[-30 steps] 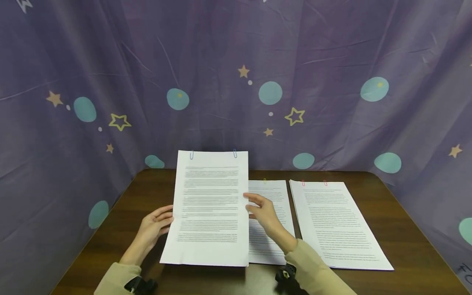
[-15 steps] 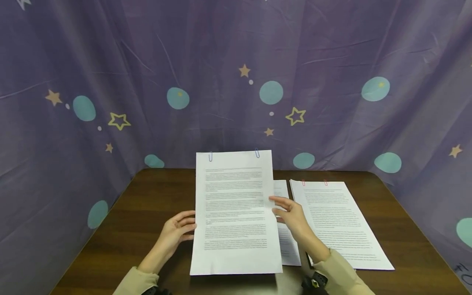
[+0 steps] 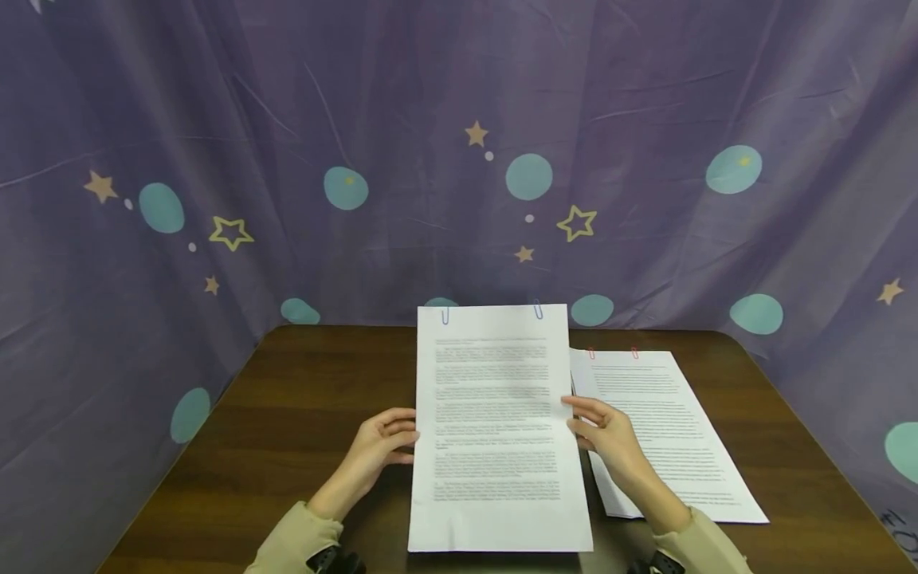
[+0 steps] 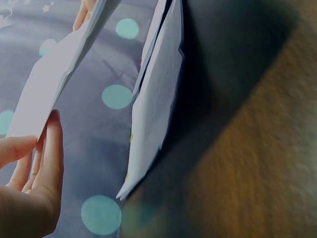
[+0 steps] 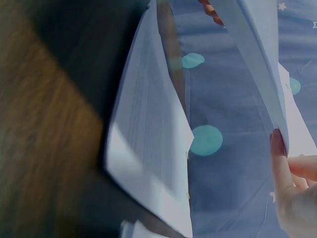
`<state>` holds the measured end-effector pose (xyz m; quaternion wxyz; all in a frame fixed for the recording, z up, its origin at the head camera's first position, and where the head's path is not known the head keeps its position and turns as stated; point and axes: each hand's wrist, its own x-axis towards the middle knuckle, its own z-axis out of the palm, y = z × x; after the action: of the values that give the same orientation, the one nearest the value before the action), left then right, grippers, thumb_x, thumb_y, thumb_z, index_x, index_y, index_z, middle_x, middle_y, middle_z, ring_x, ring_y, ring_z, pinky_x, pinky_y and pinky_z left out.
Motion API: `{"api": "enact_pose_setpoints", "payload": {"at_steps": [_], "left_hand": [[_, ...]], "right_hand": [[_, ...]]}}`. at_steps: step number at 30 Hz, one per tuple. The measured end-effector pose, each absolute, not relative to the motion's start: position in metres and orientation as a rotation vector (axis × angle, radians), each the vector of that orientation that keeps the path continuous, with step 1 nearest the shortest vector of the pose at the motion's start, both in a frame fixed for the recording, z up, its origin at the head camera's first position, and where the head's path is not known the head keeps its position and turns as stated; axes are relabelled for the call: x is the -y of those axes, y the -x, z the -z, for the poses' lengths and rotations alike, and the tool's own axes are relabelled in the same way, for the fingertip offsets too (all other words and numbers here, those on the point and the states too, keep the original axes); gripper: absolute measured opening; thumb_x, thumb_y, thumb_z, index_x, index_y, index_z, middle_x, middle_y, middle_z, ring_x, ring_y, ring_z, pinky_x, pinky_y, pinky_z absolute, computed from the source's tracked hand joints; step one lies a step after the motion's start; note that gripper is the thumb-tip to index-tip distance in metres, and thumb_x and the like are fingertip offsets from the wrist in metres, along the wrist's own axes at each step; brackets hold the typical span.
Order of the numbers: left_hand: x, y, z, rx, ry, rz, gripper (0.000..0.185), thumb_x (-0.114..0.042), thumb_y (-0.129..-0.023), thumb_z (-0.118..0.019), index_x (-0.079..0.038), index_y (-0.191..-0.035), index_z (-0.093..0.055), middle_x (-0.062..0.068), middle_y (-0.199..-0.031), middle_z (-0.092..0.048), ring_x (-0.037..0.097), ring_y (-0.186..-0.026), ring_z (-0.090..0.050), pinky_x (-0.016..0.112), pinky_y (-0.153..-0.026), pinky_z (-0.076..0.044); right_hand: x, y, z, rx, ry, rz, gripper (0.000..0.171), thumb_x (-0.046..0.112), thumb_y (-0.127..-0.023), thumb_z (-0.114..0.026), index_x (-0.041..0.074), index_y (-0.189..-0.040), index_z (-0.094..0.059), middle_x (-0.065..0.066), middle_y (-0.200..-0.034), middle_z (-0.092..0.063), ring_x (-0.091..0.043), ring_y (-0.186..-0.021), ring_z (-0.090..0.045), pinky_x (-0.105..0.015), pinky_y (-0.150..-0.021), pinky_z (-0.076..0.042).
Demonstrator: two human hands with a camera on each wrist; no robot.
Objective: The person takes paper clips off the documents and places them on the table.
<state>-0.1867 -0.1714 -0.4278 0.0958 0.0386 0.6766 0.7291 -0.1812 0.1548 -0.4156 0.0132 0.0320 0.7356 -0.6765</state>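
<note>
**Inspector:** Start with the surroundings, largest item first.

**Assistant:** A purple curtain (image 3: 459,119) printed with stars and teal dots hangs behind and to both sides. In front of it is a dark wooden table (image 3: 287,414).

**Inspector:** And the paperwork?

**Assistant:** One stack of printed pages (image 3: 498,430) is held up off the table, near its middle. Its long axis runs away from the person, the top edge at the far end and raised toward the curtain, the bottom edge nearest the person. Two blue paper clips (image 3: 445,316) sit on that top edge. A second stack of pages (image 3: 667,434) lies flat on the table to the right, partly behind the held one, its long axis likewise running away from the person, with red clips (image 3: 591,353) at its far edge.

**Inspector:** The hands?

**Assistant:** The left hand (image 3: 380,448) holds the left edge of the raised stack, fingers curled round it. The right hand (image 3: 610,438) holds the right edge, fingers closed on the paper. The wrist views confirm fingertips (image 4: 52,144) against the sheet edge on each side.

**Inspector:** Sleeves?

**Assistant:** Beige, on both arms.
</note>
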Motion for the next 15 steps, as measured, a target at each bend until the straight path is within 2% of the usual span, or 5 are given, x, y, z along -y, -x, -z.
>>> {"api": "enact_pose_setpoints", "payload": {"at_steps": [9,15], "left_hand": [[0.157,0.204,0.427,-2.018,-0.077,-2.150,0.035,0.000,-0.081,-0.057,0.010,-0.113,-0.047,0.001,-0.083,-0.063,0.012,-0.068,-0.058,0.027,-0.055,-0.050],[0.151,0.207,0.426,-2.023,-0.076,-2.140,0.033,-0.003,-0.083,-0.057,0.009,-0.113,-0.047,0.002,-0.083,-0.065,0.012,-0.063,-0.059,0.025,-0.053,-0.050]], "right_hand": [[-0.170,0.181,0.429,-2.236,-0.013,2.151,0.036,-0.001,-0.080,-0.058,-0.005,-0.115,-0.053,-0.011,-0.102,-0.062,-0.014,-0.078,-0.062,-0.029,-0.065,-0.052],[-0.177,0.180,0.428,-2.245,0.021,2.065,0.039,0.000,-0.080,-0.059,-0.006,-0.117,-0.050,-0.018,-0.109,-0.058,-0.016,-0.081,-0.062,-0.032,-0.069,-0.052]]}}
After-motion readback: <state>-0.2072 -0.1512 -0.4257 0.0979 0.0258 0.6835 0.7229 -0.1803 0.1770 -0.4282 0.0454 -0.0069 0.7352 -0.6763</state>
